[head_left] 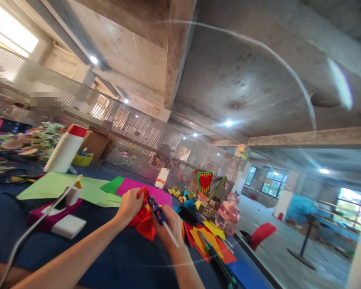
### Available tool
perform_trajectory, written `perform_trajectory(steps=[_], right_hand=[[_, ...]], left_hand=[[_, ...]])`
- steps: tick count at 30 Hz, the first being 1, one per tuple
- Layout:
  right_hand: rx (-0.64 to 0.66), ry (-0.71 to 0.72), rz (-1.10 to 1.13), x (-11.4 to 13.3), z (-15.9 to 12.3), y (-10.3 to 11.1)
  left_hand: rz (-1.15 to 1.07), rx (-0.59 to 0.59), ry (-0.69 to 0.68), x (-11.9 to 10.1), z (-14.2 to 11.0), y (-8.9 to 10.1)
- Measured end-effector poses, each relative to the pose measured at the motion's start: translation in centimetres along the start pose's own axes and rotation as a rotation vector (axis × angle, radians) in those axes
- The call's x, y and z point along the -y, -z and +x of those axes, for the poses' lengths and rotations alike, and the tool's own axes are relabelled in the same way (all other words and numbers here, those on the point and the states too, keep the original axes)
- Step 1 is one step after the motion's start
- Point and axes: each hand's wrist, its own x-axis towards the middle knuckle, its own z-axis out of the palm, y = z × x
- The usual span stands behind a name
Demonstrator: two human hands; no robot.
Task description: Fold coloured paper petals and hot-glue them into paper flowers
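Pinching red paper [147, 229] in left hand [130, 206], lower centre of frame; gripping blue tool [158, 212] in right hand [172, 227], slanting it up-left toward paper, perhaps touching.

Bright red paper [147, 229], patterned dark blue tool [157, 209], magenta sheet [160, 194], pale green sheet [94, 191]

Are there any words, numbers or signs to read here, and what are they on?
None can be read.
Dark blue tool in the right hand: any marks are too blurred.
White-and-orange thing by the mesh screen: too blurred to read.
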Motion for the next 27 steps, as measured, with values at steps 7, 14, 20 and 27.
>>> perform_trajectory(steps=[7,14,20,27], right_hand=[[-0.013,0.001,-0.031,-0.03,0.11,-0.03],[-0.008,-0.004,-0.036,-0.17,0.04,-0.16],[-0.04,0.009,-0.03,-0.51,0.01,-0.57],[-0.045,0.024,-0.044,-0.39,-0.01,-0.32]], left_hand=[[0.087,-0.016,-0.097,0.15,-0.14,-0.31],[0.102,-0.04,-0.172,0.51,-0.17,-0.73],[0.1,-0.049,-0.193,0.52,-0.23,-0.85],[0.114,-0.039,-0.186,0.47,-0.19,-0.72]])
